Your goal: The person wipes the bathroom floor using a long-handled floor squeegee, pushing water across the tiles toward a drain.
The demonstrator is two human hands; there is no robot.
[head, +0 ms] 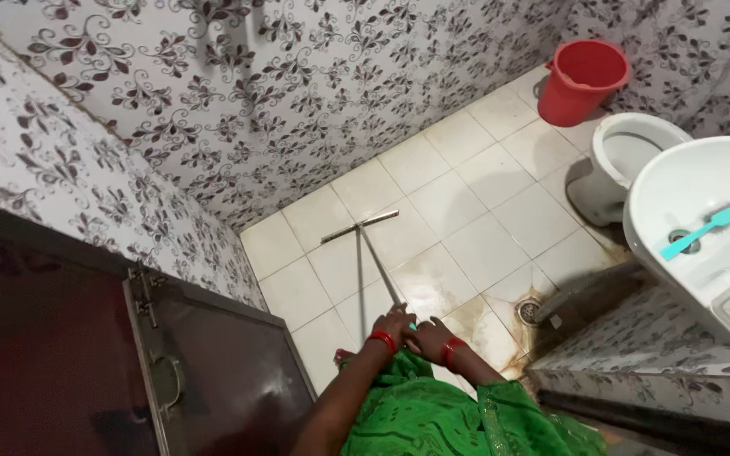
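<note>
**2 hands, 1 long handle: floor squeegee out on wet bathroom tile**

Left hand [394,324] and right hand [429,334] clenched side by side around the top end of the floor squeegee [373,243], close to the body and touching or nearly touching each other. Gripped high on the handle, probably for reach: blade set well ahead, flat on the tiled floor [475,181] near the corner where 2 patterned walls meet. Handle slanted back from blade to hands, a low angle suited to pressing the blade down across the tile. Blade turned crosswise to the handle, parallel to the nearer grout lines.

Red bangles on both wrists, green patterned garment below, filling the bottom edge of the view.

Floor drain [531,311] just right of the hands, ringed by brown staining that spreads over the neighbouring tiles; lowest point of the floor by the look of it, hence the gathering of dirt there. Red bucket [582,81] parked in the far corner, well apart from the blade and out of its path. Toilet bowl [629,156] against the right wall, white washbasin [699,207] in front of it at the right edge, with a teal toothbrush [706,230] lying across the basin beside its drain hole. Dark door [221,371] with a latch standing at lower left, swung in beside the left arm.
</note>
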